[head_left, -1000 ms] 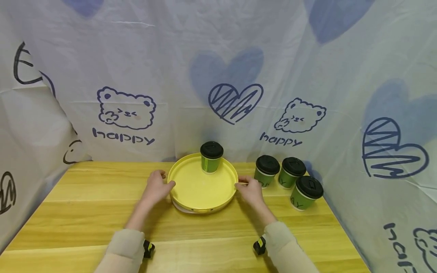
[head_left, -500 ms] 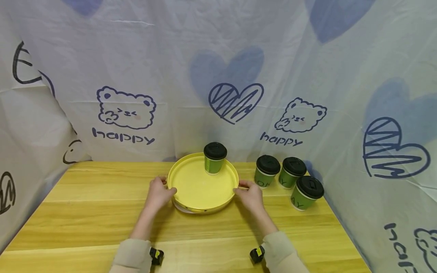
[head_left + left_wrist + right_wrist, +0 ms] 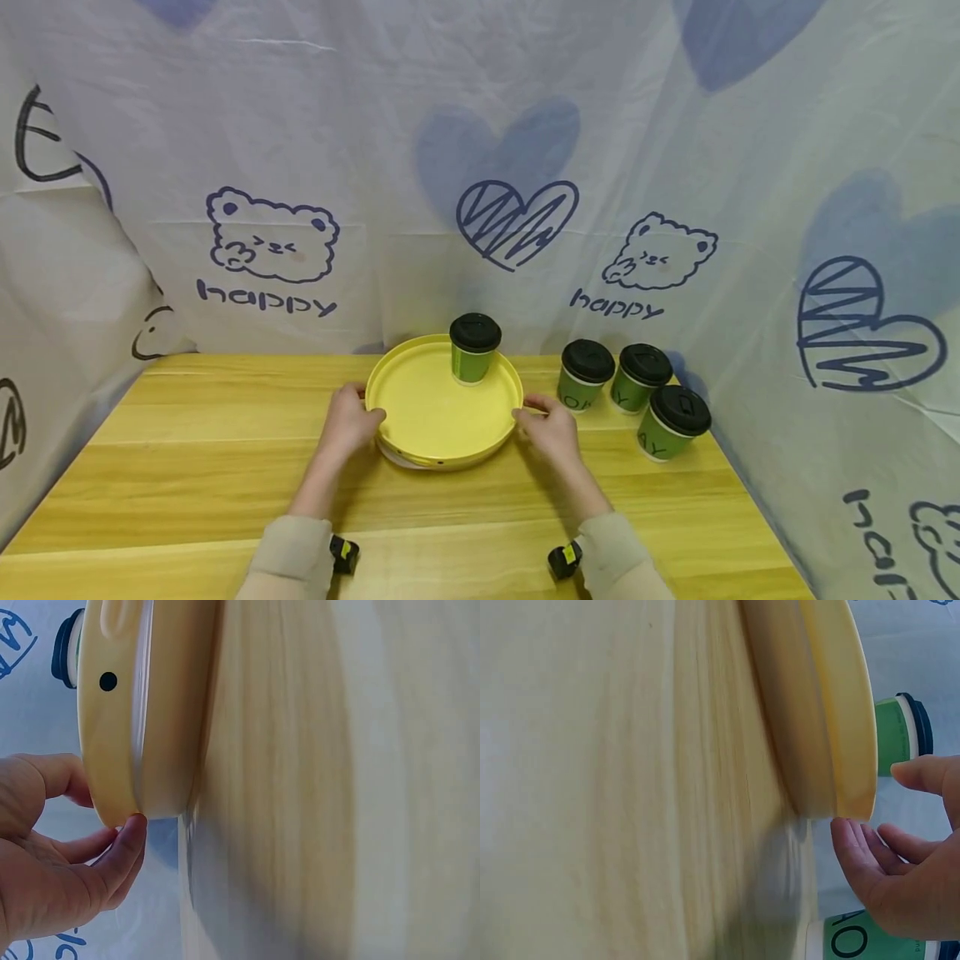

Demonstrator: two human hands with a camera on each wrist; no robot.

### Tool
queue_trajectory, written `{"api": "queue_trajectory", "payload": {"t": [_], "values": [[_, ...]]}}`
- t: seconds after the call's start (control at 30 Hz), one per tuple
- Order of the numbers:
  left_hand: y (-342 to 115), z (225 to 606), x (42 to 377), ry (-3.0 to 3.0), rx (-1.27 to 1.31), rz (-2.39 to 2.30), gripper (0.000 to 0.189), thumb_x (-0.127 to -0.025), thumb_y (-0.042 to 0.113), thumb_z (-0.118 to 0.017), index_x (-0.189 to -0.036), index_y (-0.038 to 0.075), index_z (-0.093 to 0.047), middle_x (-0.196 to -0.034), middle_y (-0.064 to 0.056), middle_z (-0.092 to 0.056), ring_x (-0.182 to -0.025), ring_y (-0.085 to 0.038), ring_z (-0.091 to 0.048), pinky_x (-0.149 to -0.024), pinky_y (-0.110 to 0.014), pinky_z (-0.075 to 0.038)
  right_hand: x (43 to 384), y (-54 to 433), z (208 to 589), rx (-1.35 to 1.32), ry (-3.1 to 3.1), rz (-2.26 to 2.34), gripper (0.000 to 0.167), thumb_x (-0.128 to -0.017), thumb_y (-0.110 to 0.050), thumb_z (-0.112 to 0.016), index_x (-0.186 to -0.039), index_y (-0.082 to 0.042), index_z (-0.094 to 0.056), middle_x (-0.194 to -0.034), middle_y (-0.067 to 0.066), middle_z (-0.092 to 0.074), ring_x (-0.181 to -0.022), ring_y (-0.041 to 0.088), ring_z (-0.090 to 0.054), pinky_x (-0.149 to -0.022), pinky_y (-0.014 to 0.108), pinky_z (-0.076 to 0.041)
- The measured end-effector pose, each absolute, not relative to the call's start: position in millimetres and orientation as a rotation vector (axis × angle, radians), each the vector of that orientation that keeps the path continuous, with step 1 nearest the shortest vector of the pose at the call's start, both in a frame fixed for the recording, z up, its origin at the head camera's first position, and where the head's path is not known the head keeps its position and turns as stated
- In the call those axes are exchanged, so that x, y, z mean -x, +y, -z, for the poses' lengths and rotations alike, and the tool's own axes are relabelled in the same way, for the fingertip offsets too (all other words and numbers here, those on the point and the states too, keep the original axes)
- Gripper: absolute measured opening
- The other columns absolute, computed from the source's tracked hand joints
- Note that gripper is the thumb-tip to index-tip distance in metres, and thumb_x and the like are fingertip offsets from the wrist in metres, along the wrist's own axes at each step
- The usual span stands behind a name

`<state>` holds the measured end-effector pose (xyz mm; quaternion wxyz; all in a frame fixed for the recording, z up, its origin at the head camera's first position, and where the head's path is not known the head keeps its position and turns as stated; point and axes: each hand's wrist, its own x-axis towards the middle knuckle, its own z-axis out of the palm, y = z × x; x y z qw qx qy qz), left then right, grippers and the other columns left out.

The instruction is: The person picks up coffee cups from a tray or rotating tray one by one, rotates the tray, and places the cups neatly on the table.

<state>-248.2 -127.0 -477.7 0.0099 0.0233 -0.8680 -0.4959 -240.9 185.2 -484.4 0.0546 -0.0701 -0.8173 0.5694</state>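
A round yellow tray [image 3: 431, 421] with a raised rim sits on a round, paler base [image 3: 176, 727] on the wooden table. Toward its back right stands an upright green paper cup [image 3: 471, 365] with a black lid. My left hand [image 3: 352, 421] holds the tray's left rim, thumb over the edge and fingers against the outer side. Opposite it, my right hand [image 3: 551, 429] holds the right rim the same way; in the right wrist view its fingertips [image 3: 842, 829] touch the outer wall, while thumb contact is hard to tell.
Several things border the tray: three more lidded green cups, one nearest my right hand [image 3: 581, 390], one behind [image 3: 632, 392] and one in front [image 3: 662, 435]. A printed white cloth [image 3: 390, 275] hangs behind the wooden table [image 3: 225, 467].
The cup on the tray has shifted a little to the right, as the tray turned slightly. Both hands stay at the rim; the left forearm has moved inward, the right hand slightly nearer me.
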Motion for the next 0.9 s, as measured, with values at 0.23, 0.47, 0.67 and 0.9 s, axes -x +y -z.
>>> {"api": "queue_trajectory", "payload": {"t": [0.23, 0.47, 0.67, 0.9], "values": [[-129.1, 478.2, 257.0, -2.72, -0.06, 1.502, 0.059, -0.087, -0.002, -0.058, -0.141, -0.021, -0.044, -0.136, -0.039, -0.053, -0.107, -0.039, -0.067, -0.082, -0.037, -0.061, 255.2, 189.9, 486.8, 0.192, -2.511, -1.685, 0.047, -0.095, -0.011, -0.069, -0.136, 0.008, -0.06, -0.132, 0.022, -0.066, -0.108, 0.033, -0.068, -0.08, 0.031, -0.057], [-129.2, 479.8, 265.1, -2.752, -0.086, 1.441, 0.059, -0.087, 0.0, -0.058, -0.141, -0.02, -0.043, -0.138, -0.039, -0.049, -0.13, -0.05, -0.05, -0.108, -0.055, -0.047, 267.2, 188.8, 491.3, 0.229, -2.548, -1.656, 0.047, -0.095, -0.011, -0.068, -0.138, 0.007, -0.06, -0.132, 0.022, -0.066, -0.116, 0.036, -0.066, -0.094, 0.04, -0.056], [-131.0, 479.1, 273.1, -2.764, -0.082, 1.437, 0.059, -0.088, 0.0, -0.057, -0.142, -0.02, -0.042, -0.14, -0.04, -0.048, -0.133, -0.051, -0.048, -0.111, -0.056, -0.043, 272.2, 187.6, 493.4, 0.24, -2.555, -1.63, 0.045, -0.091, -0.01, -0.069, -0.132, 0.006, -0.064, -0.123, 0.021, -0.068, -0.108, 0.032, -0.067, -0.087, 0.034, -0.055], [-132.4, 479.2, 277.3, -2.76, -0.081, 1.444, 0.059, -0.088, -0.001, -0.056, -0.142, -0.02, -0.043, -0.138, -0.039, -0.051, -0.131, -0.05, -0.051, -0.108, -0.055, -0.047, 272.8, 187.1, 495.8, 0.206, -2.564, -1.625, 0.044, -0.088, -0.005, -0.069, -0.129, 0.008, -0.065, -0.116, 0.021, -0.068, -0.101, 0.029, -0.066, -0.077, 0.026, -0.052]]}}
